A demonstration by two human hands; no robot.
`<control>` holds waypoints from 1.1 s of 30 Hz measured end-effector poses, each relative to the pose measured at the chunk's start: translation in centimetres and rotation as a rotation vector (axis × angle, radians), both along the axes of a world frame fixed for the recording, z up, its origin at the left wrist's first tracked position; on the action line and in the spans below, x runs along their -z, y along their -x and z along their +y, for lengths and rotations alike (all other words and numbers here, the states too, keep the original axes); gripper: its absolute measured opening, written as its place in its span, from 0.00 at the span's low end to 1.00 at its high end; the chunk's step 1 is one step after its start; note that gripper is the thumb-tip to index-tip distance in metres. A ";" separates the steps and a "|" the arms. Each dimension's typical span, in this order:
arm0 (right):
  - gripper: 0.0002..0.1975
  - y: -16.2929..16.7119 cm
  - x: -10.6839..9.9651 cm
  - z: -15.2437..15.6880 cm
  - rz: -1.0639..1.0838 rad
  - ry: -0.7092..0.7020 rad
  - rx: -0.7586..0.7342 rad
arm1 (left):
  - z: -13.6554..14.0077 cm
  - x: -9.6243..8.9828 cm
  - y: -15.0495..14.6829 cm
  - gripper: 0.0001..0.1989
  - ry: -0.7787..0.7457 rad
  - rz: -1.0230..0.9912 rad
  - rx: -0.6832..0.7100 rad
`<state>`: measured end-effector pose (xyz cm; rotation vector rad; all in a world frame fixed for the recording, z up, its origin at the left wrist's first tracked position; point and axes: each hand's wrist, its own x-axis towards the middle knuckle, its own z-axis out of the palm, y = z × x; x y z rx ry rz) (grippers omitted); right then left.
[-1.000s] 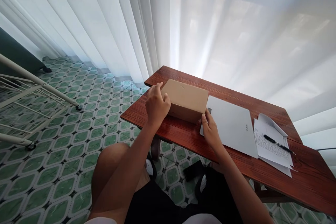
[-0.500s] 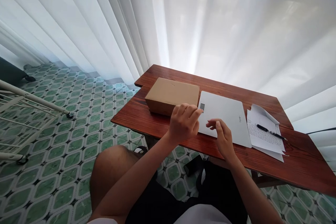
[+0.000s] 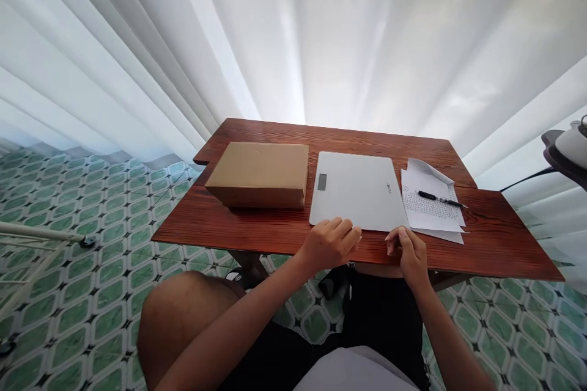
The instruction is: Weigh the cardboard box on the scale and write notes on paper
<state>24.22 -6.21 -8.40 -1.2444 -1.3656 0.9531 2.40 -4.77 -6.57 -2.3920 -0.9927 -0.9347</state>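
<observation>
My left hand (image 3: 332, 243) is held over the front edge of the wooden table, just in front of a flat white digital scale (image 3: 358, 195). Its fingers are curled in, and their inner side is hidden from me. To its right, by the scale's front right corner, my right hand (image 3: 409, 252) has bent fingers with the thumb pressed against them; nothing shows in it. The scale lies flat, with a small grey display at its left side and dark lettering at its right. Left of it sits a closed brown cardboard box (image 3: 261, 165).
Handwritten paper sheets (image 3: 431, 215) lie right of the scale, with a black pen (image 3: 441, 199) across them. The reddish-brown table (image 3: 266, 231) backs onto white curtains (image 3: 275, 43). A wheeled metal rack (image 3: 41, 232) stands on the tiled floor at left.
My view has turned to the right. Both hands have come down and back from over the scale to the table's front edge. The right hand's fingers have curled in more.
</observation>
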 end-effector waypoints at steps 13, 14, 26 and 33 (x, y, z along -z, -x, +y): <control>0.22 -3.8 1.3 -0.7 -0.253 0.044 -0.143 | -0.2 3.0 -2.6 0.13 0.084 0.163 0.148; 0.22 -3.8 1.1 -0.7 -0.294 0.052 -0.176 | -0.2 3.1 -2.7 0.12 0.096 0.186 0.153; 0.14 -8.2 -4.4 -0.8 -0.622 -0.053 -0.269 | 0.2 1.6 -4.8 0.08 0.155 0.328 0.248; 0.14 -13.7 -4.1 1.7 -0.932 -0.197 0.159 | 2.2 -0.3 -8.1 0.02 0.007 0.358 0.342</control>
